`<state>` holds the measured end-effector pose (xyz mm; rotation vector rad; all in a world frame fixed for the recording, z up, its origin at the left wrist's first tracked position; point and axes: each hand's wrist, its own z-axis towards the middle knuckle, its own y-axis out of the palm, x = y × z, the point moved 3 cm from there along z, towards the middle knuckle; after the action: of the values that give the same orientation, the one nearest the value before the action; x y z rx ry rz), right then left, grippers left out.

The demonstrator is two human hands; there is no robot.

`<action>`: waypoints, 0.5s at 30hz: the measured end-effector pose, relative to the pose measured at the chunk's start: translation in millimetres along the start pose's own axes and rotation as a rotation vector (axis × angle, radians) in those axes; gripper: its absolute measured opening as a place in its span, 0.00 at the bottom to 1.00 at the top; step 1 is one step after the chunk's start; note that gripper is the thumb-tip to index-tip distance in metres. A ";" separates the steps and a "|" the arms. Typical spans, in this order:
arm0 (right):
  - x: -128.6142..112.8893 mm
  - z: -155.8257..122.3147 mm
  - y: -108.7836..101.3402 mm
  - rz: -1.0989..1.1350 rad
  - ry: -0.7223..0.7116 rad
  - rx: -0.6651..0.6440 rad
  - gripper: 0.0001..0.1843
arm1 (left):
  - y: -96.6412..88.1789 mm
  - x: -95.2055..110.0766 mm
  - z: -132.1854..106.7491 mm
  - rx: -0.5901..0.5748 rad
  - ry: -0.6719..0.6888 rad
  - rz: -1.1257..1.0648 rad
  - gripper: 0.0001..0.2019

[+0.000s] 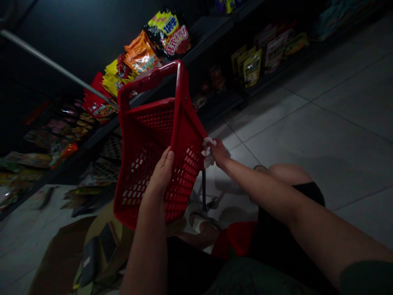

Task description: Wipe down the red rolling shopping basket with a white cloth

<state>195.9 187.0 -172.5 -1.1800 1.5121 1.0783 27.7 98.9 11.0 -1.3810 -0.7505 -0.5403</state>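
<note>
My left hand (159, 174) is closed around one long side of the one red basket (184, 180), thumb lying up along its mesh wall. My right hand (219, 153) is pinched narrow on a white cloth (207, 152), pressing it against the basket's far corner. The basket is tipped up on edge in the air over my lap, and its single handle (150, 76) points away from me toward the shelf (211, 30).

That one dark shelf runs up the left side of my view, loaded with snack packets (141, 53), too many for me to count. Past the basket, one metal pole (204, 190) stands on the tile floor (307, 135). Near it are a bare knee (288, 174) and one sandaled foot (199, 223). At lower left, two dark flat items (89, 262) lie on a cardboard sheet (61, 254).
</note>
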 end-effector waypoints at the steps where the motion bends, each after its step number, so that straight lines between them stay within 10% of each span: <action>1: -6.2 10.0 -2.4 0.029 0.023 0.066 0.18 | 0.3 0.2 -0.1 0.000 -0.007 -0.003 0.26; 5: -2.0 -38.6 22.2 0.030 0.004 -0.042 0.17 | 1.2 -0.2 1.1 -0.001 -0.007 -0.007 0.26; 9: 21.8 -119.9 53.3 -0.082 -0.143 -0.486 0.17 | 0.2 -1.6 2.2 0.003 0.012 -0.010 0.26; 12: 25.3 -97.6 40.7 -0.144 -0.131 -0.517 0.16 | -0.5 -0.3 0.9 0.003 0.004 -0.004 0.26; 15: 23.0 -27.2 7.1 -0.168 -0.004 -0.135 0.16 | 0.0 2.3 -1.2 -0.001 -0.007 -0.016 0.25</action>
<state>182.1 157.5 -188.5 -1.3711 1.3279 1.0808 29.4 97.9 12.7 -1.3794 -0.7673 -0.5483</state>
